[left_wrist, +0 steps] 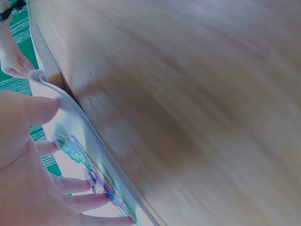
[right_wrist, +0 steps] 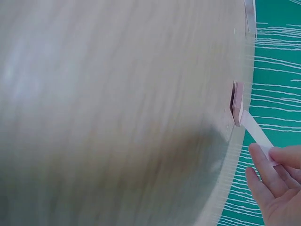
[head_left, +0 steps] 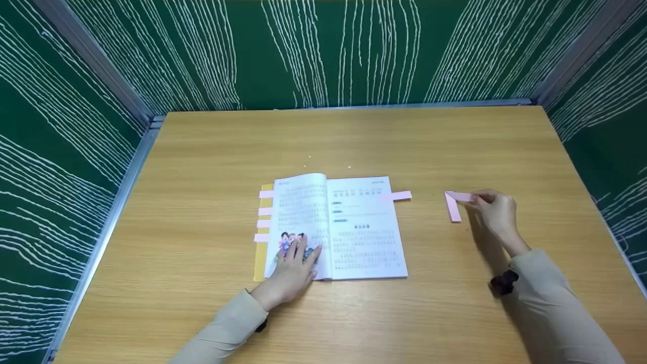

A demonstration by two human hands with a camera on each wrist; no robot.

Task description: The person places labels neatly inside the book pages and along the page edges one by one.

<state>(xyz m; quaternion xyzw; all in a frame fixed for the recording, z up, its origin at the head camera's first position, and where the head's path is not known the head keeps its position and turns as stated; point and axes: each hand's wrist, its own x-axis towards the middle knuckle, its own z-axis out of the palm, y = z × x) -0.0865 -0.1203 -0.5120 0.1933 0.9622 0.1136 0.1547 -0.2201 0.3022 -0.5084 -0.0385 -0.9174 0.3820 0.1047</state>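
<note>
An open book (head_left: 361,242) with printed pages lies on the table. My left hand (head_left: 293,273) rests on its left page with the fingers spread, partly over a colourful picture of children. To the right of the book, my right hand (head_left: 498,215) pinches the end of a pink sticky note strip (head_left: 461,196) between thumb and finger. The strip's other end meets the top of a small pad of pink sticky notes (head_left: 453,210) on the table. In the right wrist view the strip (right_wrist: 257,132) slants from the pad (right_wrist: 238,103) to my fingertips.
Several pink tabs (head_left: 264,211) stick out past the book's left edge, over a yellow cover (head_left: 260,260). One pink tab (head_left: 402,195) juts from the right page. Tiny white specks (head_left: 349,167) lie behind the book. Green panels with white lines (head_left: 333,55) stand around the wooden table (head_left: 354,318).
</note>
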